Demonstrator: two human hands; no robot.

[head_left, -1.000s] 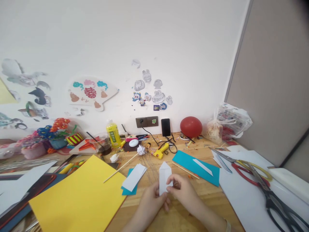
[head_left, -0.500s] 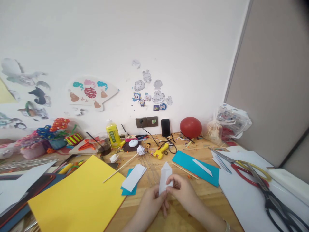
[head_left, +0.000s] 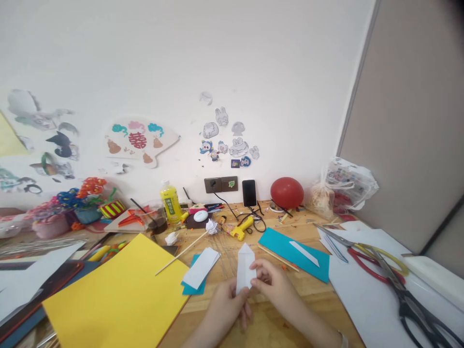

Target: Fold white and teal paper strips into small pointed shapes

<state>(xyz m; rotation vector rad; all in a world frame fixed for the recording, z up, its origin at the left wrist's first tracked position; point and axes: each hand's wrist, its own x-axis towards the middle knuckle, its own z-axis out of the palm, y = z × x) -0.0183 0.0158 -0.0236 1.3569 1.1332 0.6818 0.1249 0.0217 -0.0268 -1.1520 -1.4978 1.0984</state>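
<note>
Between my two hands is a folded strip of white paper (head_left: 245,270), its top end coming to a point and creases running along it. My left hand (head_left: 229,300) pinches the lower end, thumb in front and fingers behind. At the paper's right edge, my right hand (head_left: 272,281) grips with thumb and bent fingers. To the left lies a small stack of white paper strips (head_left: 201,268) over blue paper (head_left: 195,289). A white paper flower (head_left: 211,226) on a thin wooden stick (head_left: 183,252) rests behind it.
A yellow sheet (head_left: 119,295) covers the left side. On the right are blue card (head_left: 293,253), wooden sticks (head_left: 279,257), white sheets (head_left: 348,290) and large scissors (head_left: 402,290). Toward the wall stand a yellow glue gun (head_left: 242,229), a bottle (head_left: 170,202), a phone (head_left: 249,193) and a red balloon (head_left: 286,192).
The paper has shifted slightly left, and more of its right side shows. My right fingers have moved from across its front to its right edge. My left hand keeps its pinch.
</note>
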